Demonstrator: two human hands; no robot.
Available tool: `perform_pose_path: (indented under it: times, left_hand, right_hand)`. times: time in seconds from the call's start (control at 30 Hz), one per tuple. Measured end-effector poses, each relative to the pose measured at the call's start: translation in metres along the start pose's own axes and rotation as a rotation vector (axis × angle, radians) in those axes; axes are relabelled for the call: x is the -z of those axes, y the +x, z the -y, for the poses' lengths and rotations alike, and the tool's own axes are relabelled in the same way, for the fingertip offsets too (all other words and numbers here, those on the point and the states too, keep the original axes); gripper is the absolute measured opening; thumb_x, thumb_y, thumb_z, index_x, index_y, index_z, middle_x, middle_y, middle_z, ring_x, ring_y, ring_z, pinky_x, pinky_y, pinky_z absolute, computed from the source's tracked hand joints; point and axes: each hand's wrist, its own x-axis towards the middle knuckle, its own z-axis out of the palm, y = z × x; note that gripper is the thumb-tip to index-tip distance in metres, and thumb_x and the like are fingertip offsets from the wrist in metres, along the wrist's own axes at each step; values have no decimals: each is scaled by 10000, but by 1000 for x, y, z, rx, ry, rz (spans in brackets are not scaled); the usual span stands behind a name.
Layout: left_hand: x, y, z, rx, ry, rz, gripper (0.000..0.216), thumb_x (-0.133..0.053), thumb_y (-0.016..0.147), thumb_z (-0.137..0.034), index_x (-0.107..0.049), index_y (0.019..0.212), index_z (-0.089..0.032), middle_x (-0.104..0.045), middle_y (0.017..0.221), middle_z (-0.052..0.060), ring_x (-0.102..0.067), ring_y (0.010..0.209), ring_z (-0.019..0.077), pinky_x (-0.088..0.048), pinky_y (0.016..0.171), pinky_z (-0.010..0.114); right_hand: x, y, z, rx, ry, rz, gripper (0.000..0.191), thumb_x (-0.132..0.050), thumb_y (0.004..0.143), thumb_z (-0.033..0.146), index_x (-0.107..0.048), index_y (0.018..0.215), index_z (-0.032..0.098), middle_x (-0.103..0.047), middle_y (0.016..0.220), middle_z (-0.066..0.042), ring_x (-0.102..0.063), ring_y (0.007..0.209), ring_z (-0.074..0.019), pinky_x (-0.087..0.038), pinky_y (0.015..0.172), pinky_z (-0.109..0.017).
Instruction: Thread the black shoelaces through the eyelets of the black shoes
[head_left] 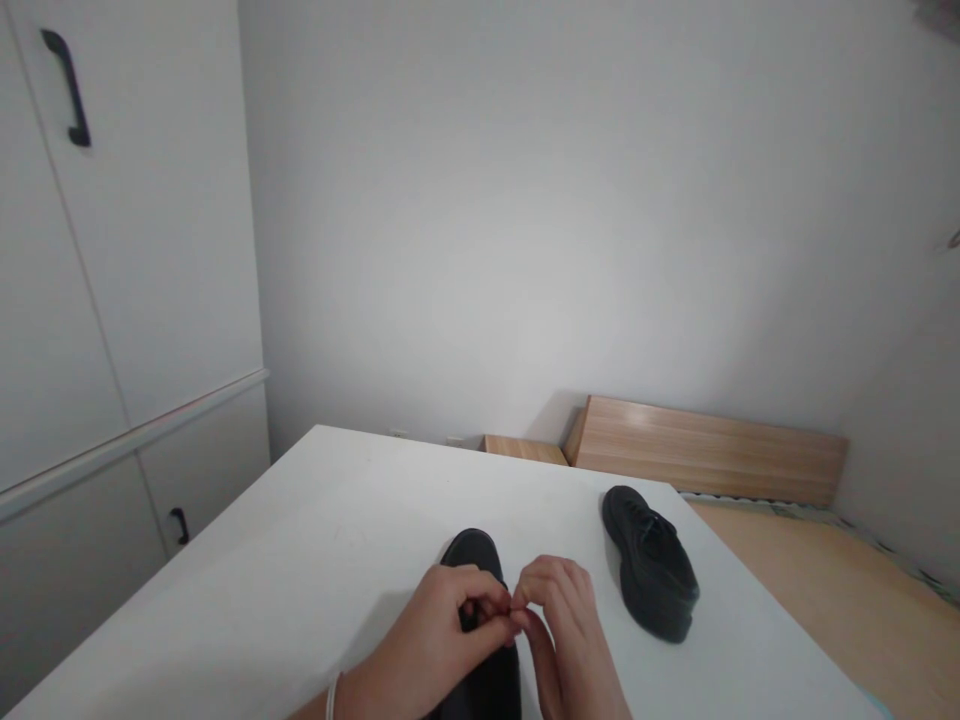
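A black shoe (471,548) lies on the white table in front of me, its toe pointing away. My left hand (439,630) is over its laced part, thumb and fingers pinched together. From the right, my right hand (559,610) meets it with its own fingers pinched, the fingertips of both hands touching. Between them is what looks like the shoe's black lace, mostly hidden by the fingers. The matching black lace-up shoe (651,565) rests on the table to the right, apart from both hands, with its heel nearer me.
The white table (360,500) reaches toward a grey wall. At the left stands a white cabinet (172,250) with dark handles. Beyond the table's right edge is a bed with a wooden headboard (705,445) and a tan surface (810,570); a small wooden top (525,449) sits beside it.
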Motion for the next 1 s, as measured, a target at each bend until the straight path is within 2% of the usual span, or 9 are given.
perform_pose_path:
  times: [0.1, 0.2, 0.3, 0.43, 0.57, 0.63, 0.7, 0.8, 1.0]
  left_hand:
    - [2, -4, 1, 32, -91, -35, 147, -644, 796, -275, -700, 775, -141, -654, 690, -3, -531, 656, 125, -365, 615, 231]
    - [4, -6, 1, 31, -128, -42, 129, -635, 801, -260, -677, 783, -138, -681, 725, 12, -574, 693, 137, -402, 655, 234]
    - [5, -6, 3, 33, -138, -14, 124, -616, 814, -253, -644, 768, -142, -710, 750, 30, -608, 720, 150, -429, 690, 246]
    - [6, -5, 11, 65, -138, -9, 75, -633, 758, -219, -641, 754, -144, -691, 746, 18, -595, 724, 150, -427, 693, 252]
    - [4, -5, 15, 110, -17, -21, 58, -662, 687, -131, -628, 728, -154, -653, 752, -4, -579, 737, 145, -419, 700, 254]
    - [2, -7, 15, 10, 118, -39, 139, -615, 659, -35, -601, 714, -163, -622, 781, -10, -569, 773, 145, -411, 709, 254]
    - [-1, -8, 13, -204, 280, -61, 247, -544, 620, 54, -561, 718, -172, -589, 799, -16, -549, 835, 154, -403, 738, 258]
    - [-6, -10, 13, -540, 529, -91, 352, -482, 589, 112, -510, 771, -188, -565, 807, -18, -494, 861, 172, -384, 757, 280]
    - [-8, -8, 18, -803, 836, -142, 163, -494, 887, 2, -516, 866, -157, -577, 874, 29, -433, 830, 200, -352, 732, 325]
  right_hand:
    - [2, -3, -3, -88, 102, 80, 166, -576, 924, 180, -553, 1074, 249, -652, 951, -31, -631, 878, -172, -525, 752, -265]
    - [2, -10, -4, -153, 161, 118, 58, -573, 940, 193, -586, 949, 248, -634, 822, -2, -621, 753, -141, -509, 662, -222]
    - [0, -17, -4, -175, 103, 52, 149, -505, 971, 167, -567, 857, 241, -606, 798, -11, -596, 738, -141, -484, 658, -238]
    - [-2, -25, -9, -13, 10, 43, 164, -459, 1002, 258, -532, 857, 239, -607, 763, -11, -565, 703, -152, -465, 637, -268]
    - [2, -26, -17, 182, -85, 156, 164, -472, 997, 283, -531, 852, 233, -631, 749, -1, -552, 668, -155, -448, 631, -287]
    - [6, -25, -15, 125, -28, 233, 70, -501, 980, 229, -554, 935, 236, -657, 876, -22, -599, 787, -164, -484, 736, -293]
    - [7, -22, -11, -14, 107, 266, 117, -465, 982, 185, -554, 1034, 239, -653, 981, -40, -617, 904, -160, -496, 820, -279]
    - [3, -17, -4, -245, 290, 285, 179, -400, 995, 189, -570, 1039, 226, -651, 939, -31, -612, 869, -137, -493, 775, -238]
    - [-6, -5, -8, -584, 502, 306, 183, -540, 921, 286, -680, 857, 188, -709, 849, -41, -622, 816, -175, -476, 759, -285]
